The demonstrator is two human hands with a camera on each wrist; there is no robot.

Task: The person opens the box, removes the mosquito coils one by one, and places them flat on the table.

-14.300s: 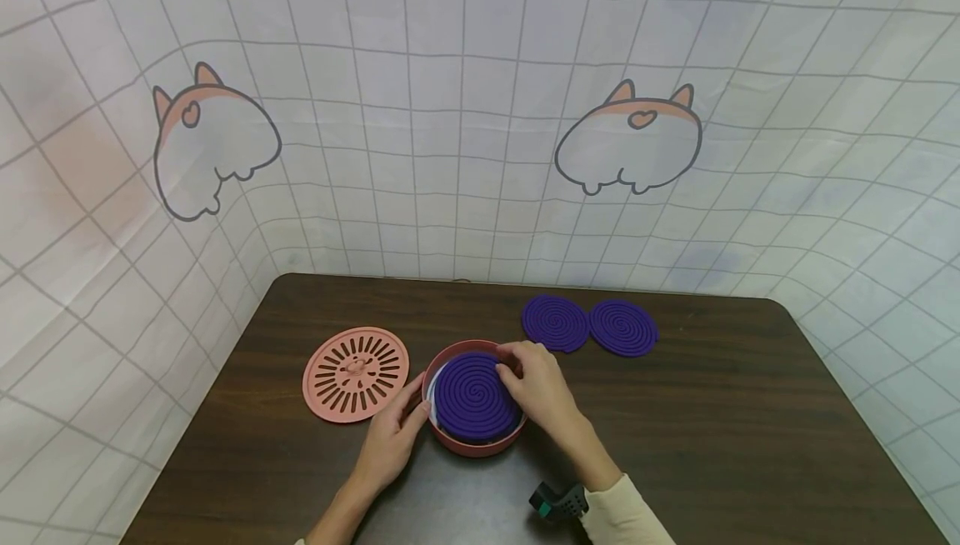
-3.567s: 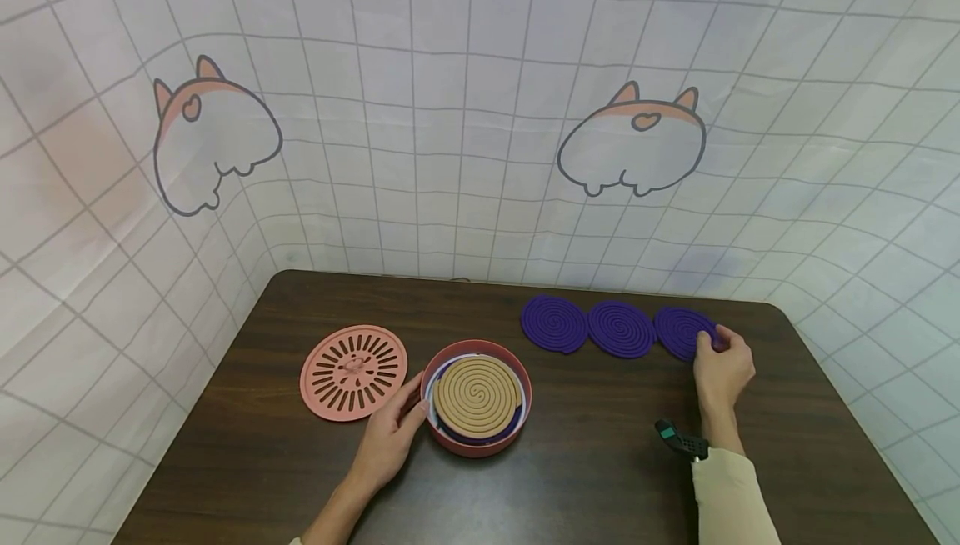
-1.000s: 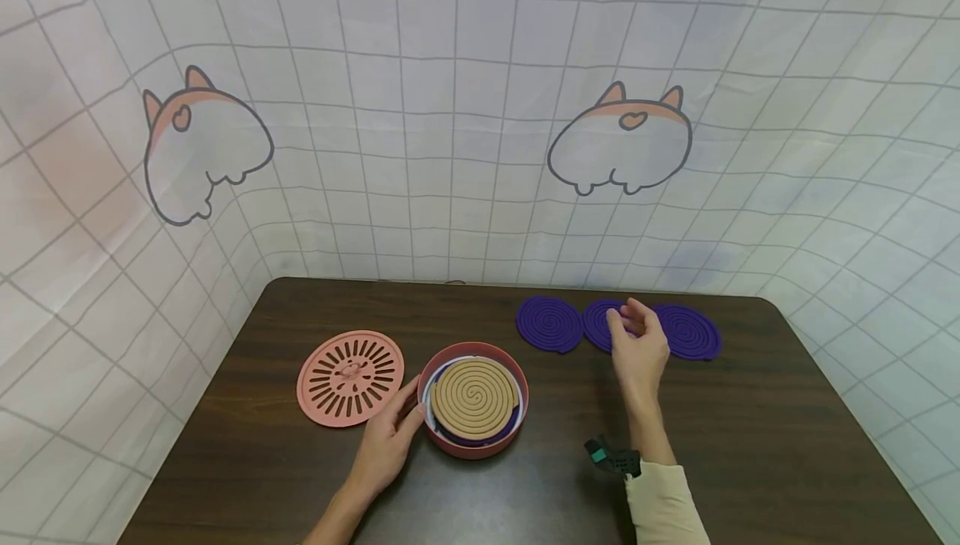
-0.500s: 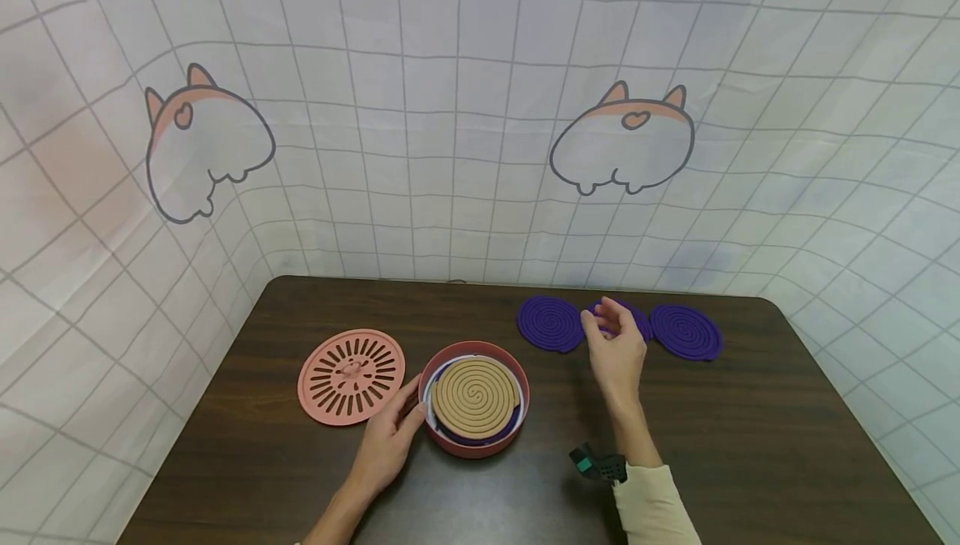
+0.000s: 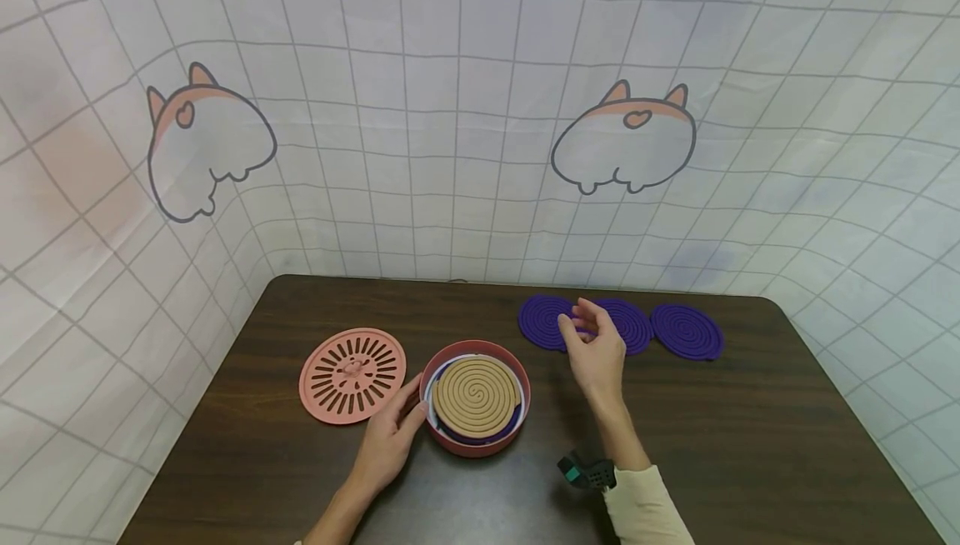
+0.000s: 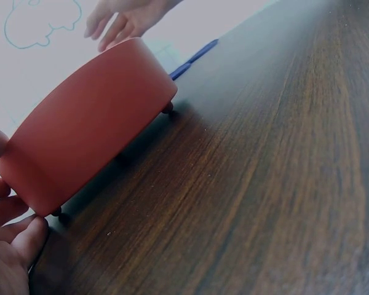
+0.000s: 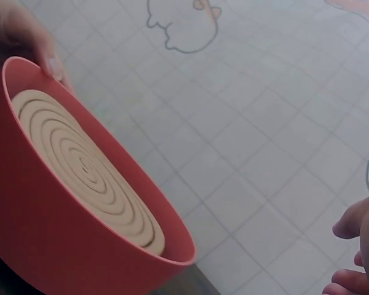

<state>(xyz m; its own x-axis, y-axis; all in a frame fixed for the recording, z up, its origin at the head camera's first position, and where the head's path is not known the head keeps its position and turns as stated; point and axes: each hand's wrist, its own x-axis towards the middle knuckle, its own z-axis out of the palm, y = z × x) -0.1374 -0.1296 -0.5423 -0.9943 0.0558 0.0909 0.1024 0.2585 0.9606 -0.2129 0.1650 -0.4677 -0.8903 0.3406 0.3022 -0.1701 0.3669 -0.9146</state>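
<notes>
Head view: the left hand (image 5: 386,438) gripped the red bowl (image 5: 474,347) by its left edge. The right hand (image 5: 597,353), thumb and fingers parted, hung apart from the right rim.

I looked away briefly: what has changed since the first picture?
The right hand has moved the purple coil from the red bowl to the row's right end, released its grip and come back left. A tan coil now shows in the bowl. The left hand and pink slotted disc stayed put.
</notes>
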